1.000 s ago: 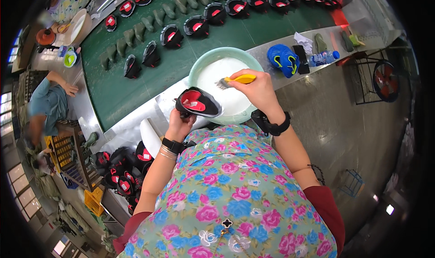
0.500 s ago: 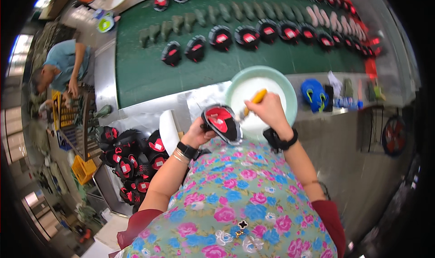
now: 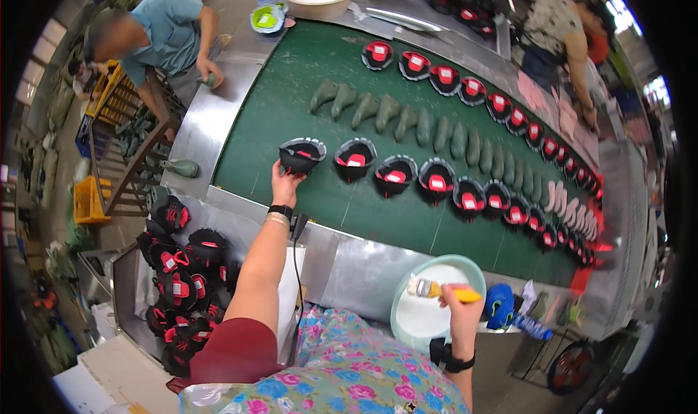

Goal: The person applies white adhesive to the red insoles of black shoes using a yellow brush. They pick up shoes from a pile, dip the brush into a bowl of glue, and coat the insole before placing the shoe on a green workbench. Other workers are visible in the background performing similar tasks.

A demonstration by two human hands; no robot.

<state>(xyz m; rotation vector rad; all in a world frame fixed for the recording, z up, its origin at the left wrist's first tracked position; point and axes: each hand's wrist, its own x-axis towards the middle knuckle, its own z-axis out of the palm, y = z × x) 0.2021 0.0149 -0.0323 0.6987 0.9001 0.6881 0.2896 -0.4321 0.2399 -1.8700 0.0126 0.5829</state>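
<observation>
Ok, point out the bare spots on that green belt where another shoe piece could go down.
Free: the green belt left of the grey-green lasts, and the strip between the near row of black-and-red shoe uppers and the steel edge. The left hand sets an upper at that row's left end. Crowded: the belt's far right.

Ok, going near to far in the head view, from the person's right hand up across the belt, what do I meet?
Right hand holding a yellow-handled brush over the pale green basin → metal table edge → row of black-and-red shoe uppers on the green belt → row of green shoe lasts → far row of uppers.
</observation>
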